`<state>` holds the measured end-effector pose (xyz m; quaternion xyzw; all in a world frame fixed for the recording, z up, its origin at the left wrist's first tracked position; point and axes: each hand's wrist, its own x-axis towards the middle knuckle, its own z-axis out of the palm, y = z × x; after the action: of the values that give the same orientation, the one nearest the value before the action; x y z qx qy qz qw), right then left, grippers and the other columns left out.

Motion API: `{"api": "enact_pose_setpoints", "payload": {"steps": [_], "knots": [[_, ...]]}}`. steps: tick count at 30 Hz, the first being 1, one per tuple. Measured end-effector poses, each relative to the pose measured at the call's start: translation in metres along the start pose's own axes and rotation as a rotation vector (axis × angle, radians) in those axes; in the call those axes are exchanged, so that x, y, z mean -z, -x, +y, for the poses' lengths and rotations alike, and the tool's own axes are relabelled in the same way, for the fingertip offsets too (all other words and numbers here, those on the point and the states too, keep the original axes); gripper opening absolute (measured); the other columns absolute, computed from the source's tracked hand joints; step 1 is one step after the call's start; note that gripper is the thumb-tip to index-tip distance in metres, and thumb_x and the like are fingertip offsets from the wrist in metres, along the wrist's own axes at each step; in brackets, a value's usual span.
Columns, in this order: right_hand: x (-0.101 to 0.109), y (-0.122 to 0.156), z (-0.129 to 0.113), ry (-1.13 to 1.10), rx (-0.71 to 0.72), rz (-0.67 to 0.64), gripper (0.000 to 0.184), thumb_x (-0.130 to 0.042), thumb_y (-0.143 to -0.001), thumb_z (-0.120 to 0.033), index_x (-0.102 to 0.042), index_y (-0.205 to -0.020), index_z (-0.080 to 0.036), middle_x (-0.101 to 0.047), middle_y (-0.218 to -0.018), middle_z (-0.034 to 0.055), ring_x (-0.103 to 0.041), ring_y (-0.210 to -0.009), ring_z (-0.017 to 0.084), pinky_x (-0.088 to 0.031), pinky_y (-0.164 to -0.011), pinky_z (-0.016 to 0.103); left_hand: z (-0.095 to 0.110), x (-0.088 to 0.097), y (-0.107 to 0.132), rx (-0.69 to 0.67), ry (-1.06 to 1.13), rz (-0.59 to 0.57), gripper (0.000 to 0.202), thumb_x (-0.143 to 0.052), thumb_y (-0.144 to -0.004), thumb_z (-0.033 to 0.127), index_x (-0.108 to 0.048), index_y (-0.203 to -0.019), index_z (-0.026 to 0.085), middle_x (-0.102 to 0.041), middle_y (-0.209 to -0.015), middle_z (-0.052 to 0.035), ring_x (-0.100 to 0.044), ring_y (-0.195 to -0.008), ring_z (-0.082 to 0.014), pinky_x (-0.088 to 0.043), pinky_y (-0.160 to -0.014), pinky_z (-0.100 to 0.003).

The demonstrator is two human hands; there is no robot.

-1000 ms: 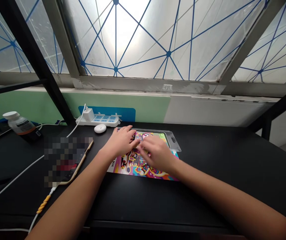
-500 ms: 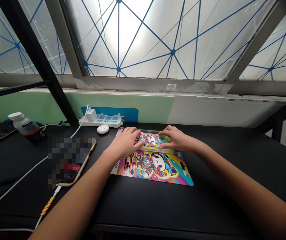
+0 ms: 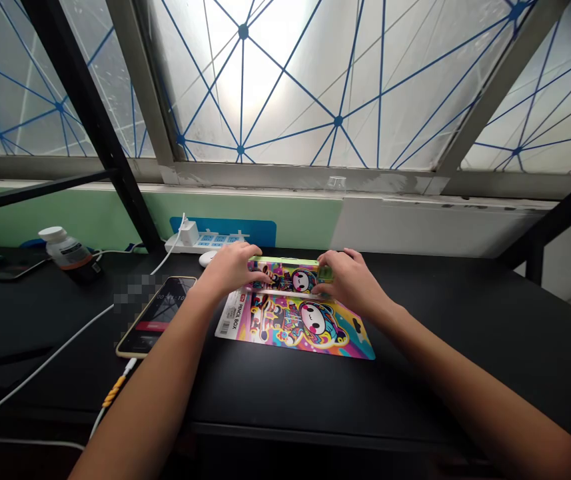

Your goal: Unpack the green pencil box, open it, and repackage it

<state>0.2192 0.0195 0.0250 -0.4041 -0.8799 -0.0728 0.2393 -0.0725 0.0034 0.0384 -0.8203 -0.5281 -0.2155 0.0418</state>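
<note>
A colourful pencil box (image 3: pixel 290 277) with a cartoon character on its face is held between my two hands, its lime-green edge showing along the top. My left hand (image 3: pixel 232 268) grips its left end, thumb on the front and fingers over the back. At the right end, my right hand (image 3: pixel 348 280) pinches it the same way, partly covering a greenish part. Just in front lies a flat printed backing card (image 3: pixel 315 327) marked "PENCIL BOX", with a white barcode strip on its left and a hang hole on its right. Whether box and card touch, I cannot tell.
A phone (image 3: pixel 158 320) with a cable plugged in lies left of my left forearm. Behind are a white round case (image 3: pixel 207 259) and a power strip (image 3: pixel 215 240). A bottle (image 3: pixel 70 255) stands far left on the black desk (image 3: pixel 285 393), near a black frame post (image 3: pixel 100 133).
The pencil box is now tipped up, showing its green top edge. My left hand has shifted left to its end, uncovering the card's label. The whole view has shifted slightly.
</note>
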Motion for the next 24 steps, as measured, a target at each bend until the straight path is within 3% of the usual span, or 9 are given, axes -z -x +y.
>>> {"api": "enact_pose_setpoints", "payload": {"steps": [2, 5, 9, 13, 16, 19, 21, 24], "knots": [[0.011, 0.006, -0.007, 0.029, 0.061, 0.094, 0.022, -0.068, -0.086, -0.027, -0.055, -0.104, -0.024, -0.066, -0.100, 0.0066, -0.061, -0.094, 0.027, -0.034, -0.104, 0.052, 0.008, 0.013, 0.005, -0.055, -0.022, 0.074, 0.040, -0.079, -0.078, 0.048, -0.068, -0.105, 0.021, -0.070, -0.106, -0.0078, -0.060, -0.102, -0.0271, -0.049, -0.087, -0.039], [0.030, 0.028, -0.017, 0.055, 0.103, 0.233, 0.028, -0.061, -0.092, -0.027, -0.055, -0.118, -0.023, -0.063, -0.107, 0.0107, -0.057, -0.101, 0.030, -0.041, -0.097, 0.050, 0.034, 0.030, 0.026, -0.127, -0.088, 0.250, 0.031, -0.075, -0.084, 0.039, -0.066, -0.108, 0.021, -0.066, -0.111, -0.0090, -0.056, -0.106, -0.0283, -0.048, -0.093, -0.044], [0.038, 0.081, -0.033, 0.084, 0.144, 0.260, 0.036, -0.055, -0.093, -0.018, -0.056, -0.127, -0.027, -0.062, -0.104, 0.0107, -0.056, -0.096, 0.029, -0.049, -0.085, 0.044, 0.066, 0.025, 0.084, -0.173, -0.095, 0.299, 0.026, -0.064, -0.091, 0.024, -0.062, -0.117, 0.027, -0.066, -0.116, -0.0088, -0.056, -0.109, -0.0297, -0.048, -0.095, -0.048], [0.023, 0.122, -0.047, 0.061, 0.177, 0.194, 0.035, -0.051, -0.092, -0.011, -0.060, -0.121, -0.028, -0.064, -0.106, 0.0098, -0.060, -0.099, 0.027, -0.053, -0.087, 0.044, 0.076, -0.006, 0.131, -0.081, 0.022, 0.221, 0.036, -0.060, -0.088, 0.011, -0.059, -0.120, 0.028, -0.065, -0.122, -0.0078, -0.057, -0.115, -0.0287, -0.048, -0.099, -0.046], [0.016, 0.132, -0.051, -0.040, 0.157, 0.095, 0.028, -0.056, -0.094, -0.019, -0.058, -0.122, -0.025, -0.064, -0.122, 0.0127, -0.060, -0.112, 0.029, -0.053, -0.094, 0.046, 0.075, -0.019, 0.143, 0.102, 0.147, 0.099, 0.048, -0.069, -0.087, 0.027, -0.052, -0.132, 0.027, -0.054, -0.143, -0.0096, -0.049, -0.131, -0.0301, -0.044, -0.108, -0.047], [0.018, 0.133, -0.047, -0.158, 0.088, -0.015, 0.047, -0.069, -0.089, -0.037, -0.053, -0.131, -0.025, -0.057, -0.139, 0.0143, -0.055, -0.127, 0.031, -0.051, -0.102, 0.049, 0.074, -0.017, 0.143, 0.217, 0.220, -0.021, 0.069, -0.069, -0.086, 0.050, -0.041, -0.144, 0.026, -0.044, -0.154, -0.0117, -0.042, -0.140, -0.0322, -0.039, -0.113, -0.049], [0.019, 0.134, -0.041, -0.192, 0.033, -0.049, 0.054, -0.071, -0.087, -0.041, -0.050, -0.135, -0.027, -0.052, -0.146, 0.0139, -0.051, -0.132, 0.032, -0.049, -0.105, 0.050, 0.074, -0.013, 0.142, 0.235, 0.241, -0.062, 0.070, -0.065, -0.088, 0.053, -0.038, -0.148, 0.027, -0.046, -0.152, -0.0111, -0.045, -0.139, -0.0313, -0.038, -0.113, -0.047], [0.019, 0.137, -0.031, -0.235, -0.047, -0.051, 0.051, -0.066, -0.090, -0.043, -0.051, -0.136, -0.027, -0.051, -0.147, 0.0138, -0.053, -0.132, 0.031, -0.049, -0.106, 0.051, 0.075, -0.009, 0.142, 0.255, 0.266, -0.071, 0.073, -0.065, -0.088, 0.052, -0.036, -0.150, 0.028, -0.051, -0.149, -0.0099, -0.048, -0.135, -0.0304, -0.039, -0.111, -0.044]]}}
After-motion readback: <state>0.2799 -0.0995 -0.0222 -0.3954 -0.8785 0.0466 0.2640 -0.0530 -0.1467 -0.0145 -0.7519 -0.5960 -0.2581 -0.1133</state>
